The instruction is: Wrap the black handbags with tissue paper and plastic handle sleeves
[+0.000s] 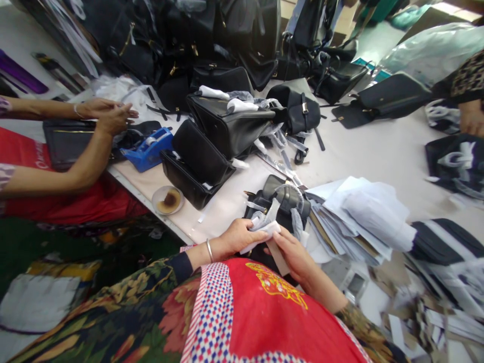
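Close to my body, my left hand [239, 236] pinches a folded white wrapping sheet [267, 232], thumb on top. From the other side, my right hand [294, 254] grips the same sheet by its edge. A narrow beige strip [279, 258] hangs down beside my right fingers; whether they hold it too, I cannot tell. Just beyond my hands lies a small black handbag [282, 190] with clear plastic film around its handle and white wrap on its straps. My hands hide its near part.
Black handbags [229, 126] crowd the table's far side. A blue tape dispenser [146, 149] and a small dish [167, 200] stand left. Stacked white paper [355, 217] lies right, near cardboard scraps [434, 322]. A co-worker's hands [109, 115] work at left; another person's hand [472, 118] shows right.
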### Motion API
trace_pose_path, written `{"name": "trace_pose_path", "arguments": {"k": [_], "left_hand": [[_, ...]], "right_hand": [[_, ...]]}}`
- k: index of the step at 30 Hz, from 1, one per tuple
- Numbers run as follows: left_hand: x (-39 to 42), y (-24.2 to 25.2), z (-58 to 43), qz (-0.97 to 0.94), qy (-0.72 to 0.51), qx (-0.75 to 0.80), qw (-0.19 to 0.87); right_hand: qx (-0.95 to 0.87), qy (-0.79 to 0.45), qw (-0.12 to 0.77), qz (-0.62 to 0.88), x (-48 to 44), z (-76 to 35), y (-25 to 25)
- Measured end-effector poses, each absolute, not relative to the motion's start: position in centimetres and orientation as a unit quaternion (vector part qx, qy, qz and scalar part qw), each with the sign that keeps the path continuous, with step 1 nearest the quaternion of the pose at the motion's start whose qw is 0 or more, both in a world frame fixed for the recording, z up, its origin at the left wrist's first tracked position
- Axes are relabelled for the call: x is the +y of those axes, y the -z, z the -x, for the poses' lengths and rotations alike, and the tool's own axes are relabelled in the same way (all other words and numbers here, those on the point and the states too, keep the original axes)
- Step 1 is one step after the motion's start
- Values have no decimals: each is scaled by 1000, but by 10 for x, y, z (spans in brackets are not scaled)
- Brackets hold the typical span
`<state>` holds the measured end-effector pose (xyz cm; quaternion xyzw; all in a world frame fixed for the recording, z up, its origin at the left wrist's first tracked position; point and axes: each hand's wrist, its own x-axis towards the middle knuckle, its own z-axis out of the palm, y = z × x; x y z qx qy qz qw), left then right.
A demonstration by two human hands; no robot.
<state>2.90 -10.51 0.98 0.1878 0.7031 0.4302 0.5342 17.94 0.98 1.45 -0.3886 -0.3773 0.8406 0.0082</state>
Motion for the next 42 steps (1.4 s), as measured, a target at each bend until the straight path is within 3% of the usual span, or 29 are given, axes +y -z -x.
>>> {"name": "trace_pose_path", "arguments": {"k": [4, 11, 20, 24, 34, 42], "left_hand": [[-105, -13, -26, -149, -447, 677, 566], [-102, -8, -24, -134, -441, 686, 563], [-106, -13, -26, -408, -379, 714, 425], [-113, -5, -27, -484, -330, 724, 364], [-118, 4, -30, -506, -243, 753, 344], [-118, 0, -26, -470, -320, 737, 364]], "right_hand": [[-535, -774, -78, 331, 29, -211, -31], [-738, -659, -79, 126, 44, -214, -64], [-898, -437, 41, 41, 58, -143, -42], [-880, -471, 33, 39, 55, -126, -27], [-860, -506, -16, 57, 59, -116, -29], [-848, -524, 29, 70, 53, -107, -25]]}}
